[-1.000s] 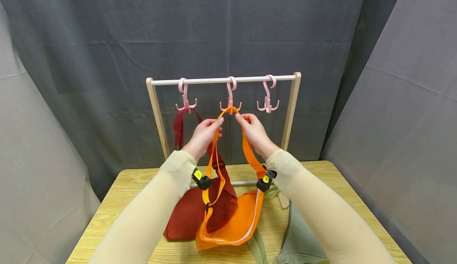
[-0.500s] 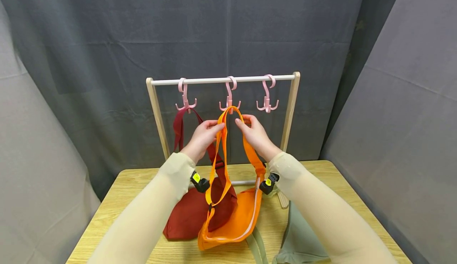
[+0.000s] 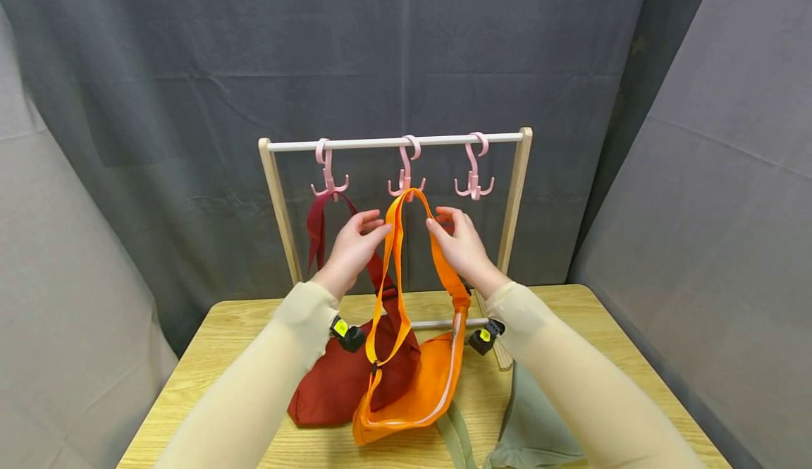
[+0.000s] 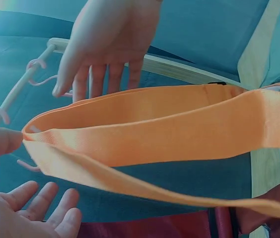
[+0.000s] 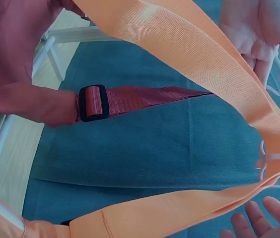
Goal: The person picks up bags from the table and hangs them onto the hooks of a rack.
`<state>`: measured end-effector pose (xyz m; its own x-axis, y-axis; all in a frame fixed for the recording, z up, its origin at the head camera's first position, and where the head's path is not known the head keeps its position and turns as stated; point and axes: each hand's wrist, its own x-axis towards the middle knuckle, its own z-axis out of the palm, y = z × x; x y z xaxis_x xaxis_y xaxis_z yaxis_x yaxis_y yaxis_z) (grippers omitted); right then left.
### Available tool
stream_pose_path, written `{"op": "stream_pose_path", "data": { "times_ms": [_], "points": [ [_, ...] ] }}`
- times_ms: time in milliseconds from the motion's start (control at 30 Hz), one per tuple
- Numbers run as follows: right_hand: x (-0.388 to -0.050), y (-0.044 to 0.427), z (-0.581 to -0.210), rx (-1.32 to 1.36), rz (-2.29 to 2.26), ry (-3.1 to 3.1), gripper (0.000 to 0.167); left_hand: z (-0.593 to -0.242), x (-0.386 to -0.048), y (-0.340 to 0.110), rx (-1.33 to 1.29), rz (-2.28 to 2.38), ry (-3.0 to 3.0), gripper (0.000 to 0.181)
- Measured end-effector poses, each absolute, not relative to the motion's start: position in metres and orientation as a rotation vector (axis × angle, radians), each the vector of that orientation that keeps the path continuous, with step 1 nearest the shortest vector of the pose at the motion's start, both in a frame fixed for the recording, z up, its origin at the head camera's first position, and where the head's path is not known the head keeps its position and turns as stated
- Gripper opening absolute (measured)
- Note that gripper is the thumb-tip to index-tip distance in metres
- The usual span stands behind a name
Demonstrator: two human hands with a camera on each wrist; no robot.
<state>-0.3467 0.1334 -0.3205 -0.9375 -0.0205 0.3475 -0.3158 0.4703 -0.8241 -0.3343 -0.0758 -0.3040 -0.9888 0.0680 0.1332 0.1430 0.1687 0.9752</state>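
An orange bag (image 3: 415, 398) hangs by its webbing strap (image 3: 444, 268) from the middle pink hook (image 3: 406, 173). On the left side of the strap loop is my left hand (image 3: 355, 247), its fingers loose and apart. The left thumb lies at the strap's edge; whether it touches cannot be told. My right hand (image 3: 466, 247) is just right of the loop with relaxed fingers, holding nothing. In the left wrist view the orange strap (image 4: 155, 134) runs between both hands. Behind it, a dark red bag (image 3: 330, 384) hangs by its strap from the left hook (image 3: 328, 173).
The pink hooks hang on the white bar (image 3: 374, 144) of a wooden-sided rack. A right hook (image 3: 472, 176) has no bag on it. A grey-green bag (image 3: 533, 419) lies on the wooden table (image 3: 190, 398) at front right. Grey cloth (image 3: 190, 102) surrounds the table.
Both hands have let go of the orange strap and moved apart and slightly down. The strap loop stays on the middle hook, and the orange bag has shifted slightly.
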Motion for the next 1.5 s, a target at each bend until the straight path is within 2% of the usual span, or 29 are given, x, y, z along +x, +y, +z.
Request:
{"op": "stream_pose_path", "data": {
  "times_ms": [467,767,1267,1500],
  "points": [
    [-0.325,0.142,-0.321,0.386,1.467,-2.336,0.041,-0.311,-0.312,-0.089,-0.249,-1.943,-2.240,0.034],
    [-0.309,0.145,-0.327,0.429,1.521,-2.243,0.035,-0.320,-0.283,-0.087,-0.356,-1.954,-2.216,0.029],
    [-0.278,0.143,-0.364,0.491,1.497,-2.128,0.031,-0.356,-0.250,-0.084,-0.554,-1.765,-2.164,0.022],
    [-0.269,0.146,-0.383,0.492,1.453,-2.097,0.030,-0.372,-0.242,-0.084,-0.525,-1.737,-2.106,0.015]
  ]
}}
